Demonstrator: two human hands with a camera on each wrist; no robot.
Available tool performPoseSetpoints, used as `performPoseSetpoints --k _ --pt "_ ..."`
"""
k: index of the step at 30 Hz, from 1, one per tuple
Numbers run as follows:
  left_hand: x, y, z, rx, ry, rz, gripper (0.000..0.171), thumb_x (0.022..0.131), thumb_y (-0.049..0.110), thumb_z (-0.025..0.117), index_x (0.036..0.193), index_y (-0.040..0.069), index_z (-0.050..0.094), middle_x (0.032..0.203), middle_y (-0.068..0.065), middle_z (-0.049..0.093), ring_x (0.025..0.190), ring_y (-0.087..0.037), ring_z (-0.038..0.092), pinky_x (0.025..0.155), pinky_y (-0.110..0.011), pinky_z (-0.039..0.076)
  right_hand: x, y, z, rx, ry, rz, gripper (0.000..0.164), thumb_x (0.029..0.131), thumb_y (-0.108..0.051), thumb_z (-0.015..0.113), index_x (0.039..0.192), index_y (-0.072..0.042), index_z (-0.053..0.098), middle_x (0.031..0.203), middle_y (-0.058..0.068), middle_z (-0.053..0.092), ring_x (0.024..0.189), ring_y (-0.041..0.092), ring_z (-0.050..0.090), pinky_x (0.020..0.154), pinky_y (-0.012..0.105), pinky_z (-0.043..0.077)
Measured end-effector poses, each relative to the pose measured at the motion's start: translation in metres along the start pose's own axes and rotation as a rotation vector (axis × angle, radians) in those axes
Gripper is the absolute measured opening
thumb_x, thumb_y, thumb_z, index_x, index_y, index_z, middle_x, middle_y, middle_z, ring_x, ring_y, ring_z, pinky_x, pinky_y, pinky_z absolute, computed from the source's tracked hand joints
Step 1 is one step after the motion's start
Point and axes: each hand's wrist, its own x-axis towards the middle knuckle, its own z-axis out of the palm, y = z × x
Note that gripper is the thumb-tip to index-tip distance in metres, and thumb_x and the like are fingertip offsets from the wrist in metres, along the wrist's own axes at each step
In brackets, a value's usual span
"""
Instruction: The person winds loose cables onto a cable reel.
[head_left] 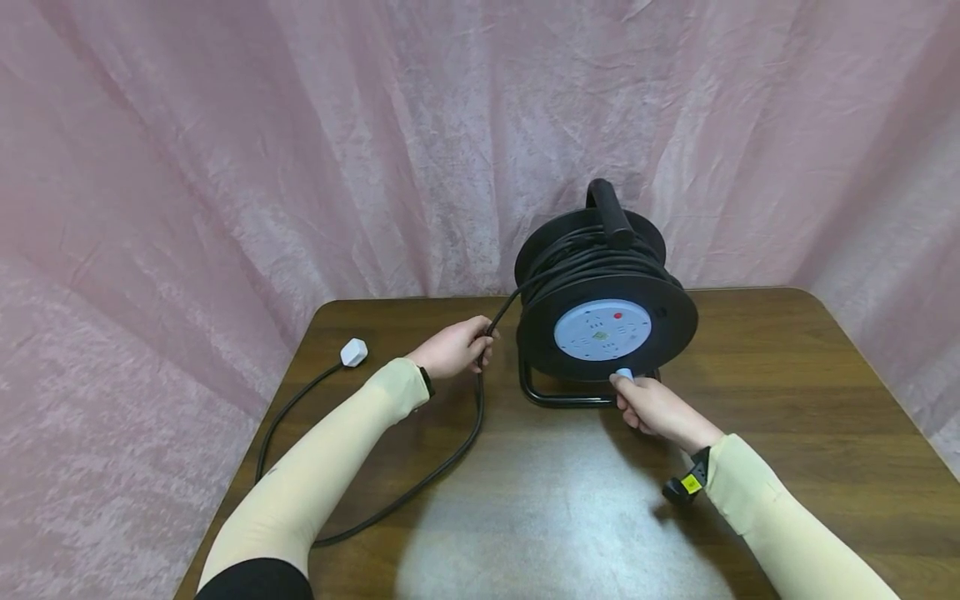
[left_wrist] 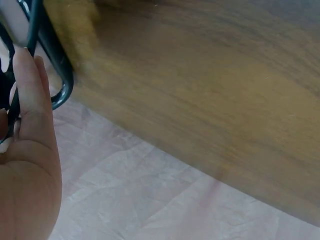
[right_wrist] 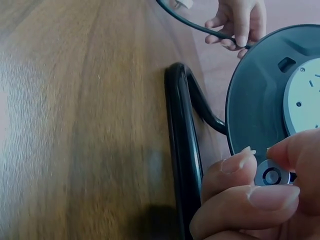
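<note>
A black cable reel (head_left: 607, 287) stands on its tubular frame toward the back of the table, with a pale socket panel (head_left: 602, 330) on its front face. My right hand (head_left: 660, 410) pinches the small light-coloured crank knob (right_wrist: 272, 173) low on the reel's front disc. Left of the reel, my left hand (head_left: 455, 346) grips the black cable (head_left: 480, 400), which runs taut from its fingers up to the wound coils. Below that hand the cable droops in a loop across the table, passes under the left forearm and ends at a white plug (head_left: 353, 352).
The wooden table (head_left: 780, 375) has rounded back corners. A pink curtain (head_left: 420, 150) hangs close behind it and along the left. The reel's carry handle (head_left: 610, 214) rises above the drum, and its black tube frame (right_wrist: 182, 125) rests on the tabletop.
</note>
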Motion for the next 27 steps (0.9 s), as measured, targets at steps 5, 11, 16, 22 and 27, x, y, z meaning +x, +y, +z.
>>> performPoseSetpoints --k 5,11,16,22,27 --pt "0.000 -0.004 0.001 0.034 -0.006 0.000 0.017 0.109 0.016 0.040 0.121 0.011 0.052 0.108 -0.021 0.061 0.089 -0.021 0.064 0.078 -0.044 0.057 0.003 -0.002 0.006 0.000 -0.001 0.014 0.054 0.106 -0.045 0.038 0.087 0.003 0.055 0.062 0.001 0.049 0.052 0.012 0.041 0.047 0.022 0.034" --pt "0.001 0.002 0.000 0.031 0.002 0.022 0.018 0.109 0.018 0.041 0.120 0.011 0.053 0.106 -0.022 0.062 0.088 -0.020 0.064 0.078 -0.045 0.057 0.006 -0.005 0.015 0.006 0.008 0.019 0.054 0.106 -0.045 0.037 0.086 0.002 0.055 0.061 0.000 0.049 0.050 0.011 0.039 0.045 0.022 0.032" --pt "0.002 0.005 0.003 0.053 -0.010 0.035 0.018 0.107 0.016 0.045 0.123 0.010 0.050 0.108 -0.019 0.063 0.087 -0.020 0.064 0.077 -0.041 0.057 0.009 -0.008 0.025 0.033 0.009 0.027 0.055 0.106 -0.046 0.038 0.086 0.002 0.056 0.060 0.000 0.049 0.048 0.010 0.037 0.043 0.021 0.030" --pt "0.003 0.004 0.004 0.060 -0.001 0.045 0.029 0.107 0.016 0.047 0.135 0.012 0.047 0.105 -0.011 0.061 0.082 -0.021 0.065 0.076 -0.039 0.057 0.012 -0.012 0.035 0.055 0.008 0.043 0.055 0.105 -0.046 0.039 0.085 0.001 0.056 0.059 0.000 0.048 0.046 0.009 0.035 0.042 0.021 0.027" --pt "0.002 0.008 0.004 0.036 0.002 0.061 0.034 0.104 0.011 0.052 0.137 0.009 0.045 0.103 -0.011 0.062 0.083 -0.021 0.066 0.074 -0.036 0.057 0.015 -0.015 0.042 0.090 0.014 0.042 0.053 0.105 -0.045 0.040 0.084 0.002 0.055 0.058 0.000 0.047 0.045 0.008 0.033 0.042 0.021 0.026"
